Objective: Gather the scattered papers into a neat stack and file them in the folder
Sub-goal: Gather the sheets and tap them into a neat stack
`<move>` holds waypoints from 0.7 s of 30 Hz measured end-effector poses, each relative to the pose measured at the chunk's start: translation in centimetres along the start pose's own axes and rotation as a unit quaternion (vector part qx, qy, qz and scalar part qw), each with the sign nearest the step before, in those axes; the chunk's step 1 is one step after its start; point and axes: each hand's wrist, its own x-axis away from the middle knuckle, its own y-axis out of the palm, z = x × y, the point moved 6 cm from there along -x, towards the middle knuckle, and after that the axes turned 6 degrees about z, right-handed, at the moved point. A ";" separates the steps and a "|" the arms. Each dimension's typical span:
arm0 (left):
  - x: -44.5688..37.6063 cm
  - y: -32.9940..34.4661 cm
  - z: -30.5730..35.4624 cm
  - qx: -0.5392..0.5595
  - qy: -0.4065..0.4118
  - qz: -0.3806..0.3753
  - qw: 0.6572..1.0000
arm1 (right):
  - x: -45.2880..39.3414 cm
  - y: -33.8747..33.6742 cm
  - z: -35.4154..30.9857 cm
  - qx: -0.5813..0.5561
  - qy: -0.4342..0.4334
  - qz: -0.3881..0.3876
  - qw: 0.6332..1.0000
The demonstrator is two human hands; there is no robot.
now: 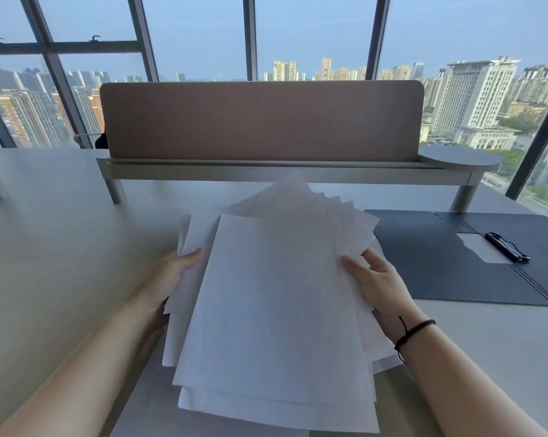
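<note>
Papers (272, 298) edges uneven, both hands gripping, folder (439, 263) beside

Setting: a high-rise office, at your own workstation. Evidence you have before you:
- pale grey, smooth-topped desk (61, 234), long and continuous to the left;
- dusty-pink, round-cornered fabric privacy screen (261, 119) standing upright across the desk's far side;
- grey metal raised shelf rail (282, 173) on cylindrical legs beneath that screen, ending in a round grey disc at the right;
- dark navy, flat-opened document folder (449, 266) with a black spring clip (507, 246), lying at your right;
- dark-framed floor-to-ceiling window wall (250, 36), looking out over tower blocks well below your level.
</note>
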 end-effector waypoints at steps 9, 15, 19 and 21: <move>1.1 2.5 -1.6 -0.053 -0.070 -0.098 0.991 | -0.5 0.5 0.9 0.014 0.022 -0.014 1.000; 0.9 1.2 -0.4 -0.172 0.014 -0.036 0.984 | -0.8 -0.5 -0.3 0.287 -0.074 0.078 0.952; 0.8 0.4 0.4 -0.070 0.025 0.002 0.997 | -0.4 -1.2 -1.0 0.299 -0.085 0.119 0.943; 0.7 0.2 0.5 -0.020 0.018 0.004 1.000 | -0.4 -1.2 -1.0 0.244 -0.083 0.107 0.960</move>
